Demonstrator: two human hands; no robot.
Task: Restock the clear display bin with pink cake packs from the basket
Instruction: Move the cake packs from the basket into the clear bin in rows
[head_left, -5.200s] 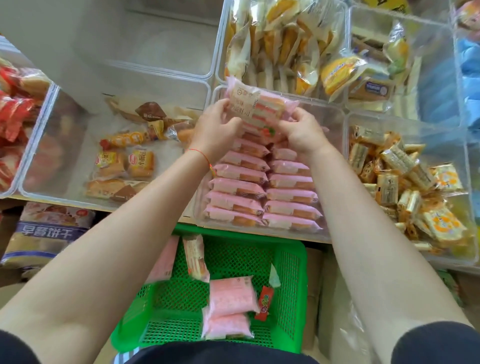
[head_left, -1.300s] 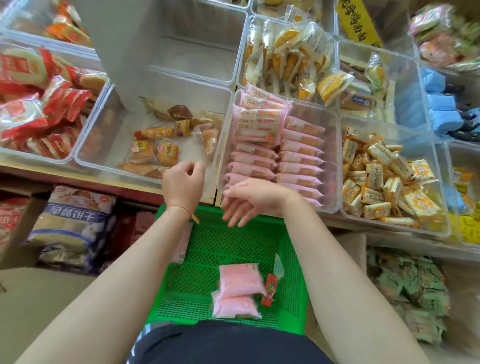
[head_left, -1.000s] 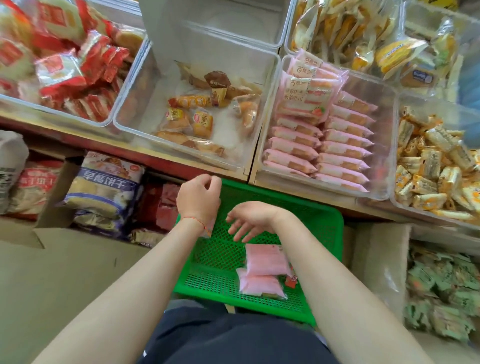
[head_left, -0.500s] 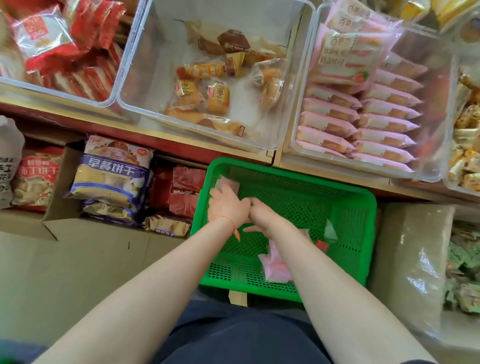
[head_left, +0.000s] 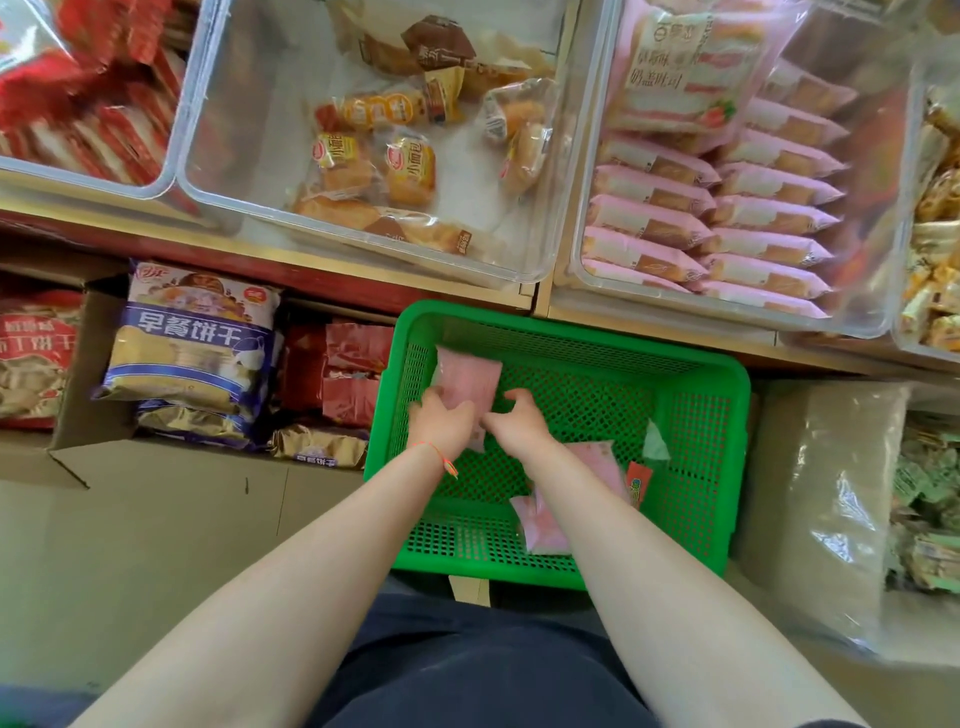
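You are closing both grips, left hand (head_left: 441, 423) and right hand (head_left: 517, 421), on a flat pink plastic cake pack (head_left: 467, 379) inside the green perforated plastic basket (head_left: 691, 467). Its slick film is risking slippage before reaching the clear plastic display bin (head_left: 857, 322).

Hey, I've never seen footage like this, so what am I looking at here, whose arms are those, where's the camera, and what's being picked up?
There is no machine: a person wears a wide-angle camera on the head, looking down at their own bare arms. Both hands are in a green basket standing below a shelf. The left hand and right hand grip a pink cake pack between them. More pink packs lie in the basket beside a small red packet. Up on the shelf, the clear display bin already holds two rows of the same pink packs. The neighbouring bin holds a few small bread packs.
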